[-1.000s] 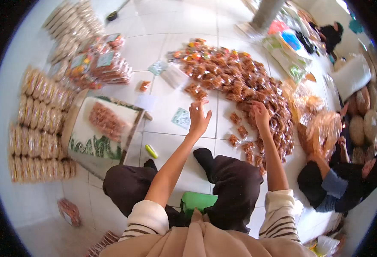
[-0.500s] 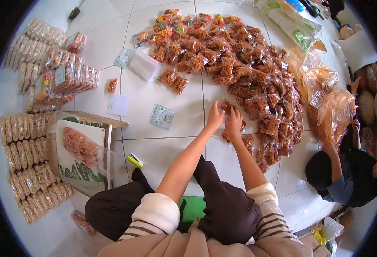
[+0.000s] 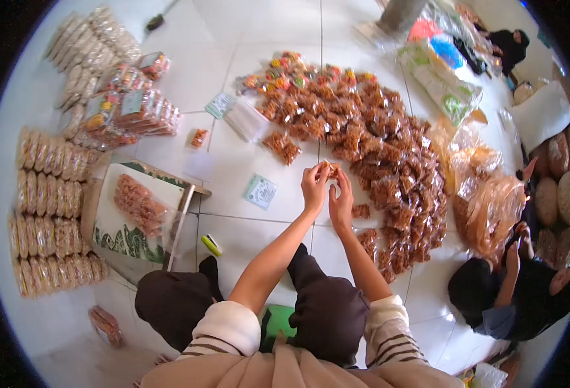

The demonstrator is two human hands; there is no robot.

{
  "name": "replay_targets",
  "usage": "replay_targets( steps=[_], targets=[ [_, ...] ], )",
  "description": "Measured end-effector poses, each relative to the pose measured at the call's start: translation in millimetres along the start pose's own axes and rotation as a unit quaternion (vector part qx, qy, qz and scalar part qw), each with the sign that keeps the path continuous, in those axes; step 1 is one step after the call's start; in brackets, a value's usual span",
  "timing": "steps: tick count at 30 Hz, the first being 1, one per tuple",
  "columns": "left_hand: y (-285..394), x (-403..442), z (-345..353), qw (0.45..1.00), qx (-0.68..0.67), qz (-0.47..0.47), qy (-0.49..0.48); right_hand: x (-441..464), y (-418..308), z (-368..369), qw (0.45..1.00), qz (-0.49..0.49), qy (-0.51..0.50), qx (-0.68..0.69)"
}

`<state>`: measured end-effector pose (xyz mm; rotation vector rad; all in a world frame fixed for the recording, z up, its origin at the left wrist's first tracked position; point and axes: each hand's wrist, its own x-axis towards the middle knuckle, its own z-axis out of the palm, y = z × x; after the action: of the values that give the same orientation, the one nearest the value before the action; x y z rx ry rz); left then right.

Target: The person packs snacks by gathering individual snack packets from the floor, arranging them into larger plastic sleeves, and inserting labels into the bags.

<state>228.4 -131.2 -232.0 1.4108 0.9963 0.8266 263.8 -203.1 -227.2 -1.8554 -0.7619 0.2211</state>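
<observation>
Above the tiled floor, a small clear packet of brown snacks [image 3: 329,167] is held at the fingertips of both hands. My left hand [image 3: 314,189] is closed on its left side. From the right, my right hand [image 3: 340,199] has its fingers pressed to the same packet. Just beyond and to the right spreads a big heap of similar snack packets [image 3: 388,161]. A few packets lie apart near my right forearm, among them a small one [image 3: 361,211]. Left of my hands, a printed green-and-white label card [image 3: 260,192] rests on the tiles.
On the left are a low stool with a bagged snack pack [image 3: 139,205], a green stapler [image 3: 211,245] and stacked packs [image 3: 52,207]. Clear plastic sleeves [image 3: 246,119] lie ahead. At right, a co-worker [image 3: 524,291] sits by a large orange plastic bag [image 3: 492,207].
Both hands have come together and lifted a small snack packet off the floor beside the heap. The camera view has shifted slightly.
</observation>
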Motion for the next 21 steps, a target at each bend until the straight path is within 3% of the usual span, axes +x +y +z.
replay_targets(
  steps=[3, 5, 7, 8, 13, 15, 17, 18, 19, 21],
  targets=[
    [15, 18, -21, 0.989, -0.143, 0.027, 0.029, 16, -59, 0, 0.999, -0.047, -0.002, 0.027],
    [76, 9, -45, 0.990, -0.082, 0.096, 0.062, 23, -95, 0, 0.990, -0.021, -0.046, 0.129],
    [123, 1, -68, 0.981, -0.107, 0.131, 0.096, 24, -149, -7, 0.982, -0.068, -0.059, 0.165],
    [141, -1, -79, 0.966, -0.196, 0.145, 0.081, 23, -177, -12, 0.974, -0.071, -0.097, 0.194],
    [213, -27, -165, 0.943, -0.078, 0.301, 0.117, 4, -272, -9, 0.941, -0.078, -0.228, 0.237],
    [227, -43, -198, 0.923, -0.063, 0.340, 0.170, -14, -304, 5, 0.925, -0.132, -0.224, 0.277],
    [222, -45, -242, 0.933, -0.082, 0.323, 0.133, -27, -329, 22, 0.941, -0.134, -0.248, 0.190],
    [220, -49, -263, 0.946, -0.102, 0.294, 0.088, -32, -332, 40, 0.948, -0.210, -0.204, 0.122],
    [223, -56, -282, 0.942, -0.230, 0.245, 0.004, -38, -336, 57, 0.942, -0.221, -0.217, 0.125],
    [218, -73, -326, 0.957, -0.162, 0.238, 0.020, -52, -343, 86, 0.933, -0.187, -0.273, 0.142]
  ],
)
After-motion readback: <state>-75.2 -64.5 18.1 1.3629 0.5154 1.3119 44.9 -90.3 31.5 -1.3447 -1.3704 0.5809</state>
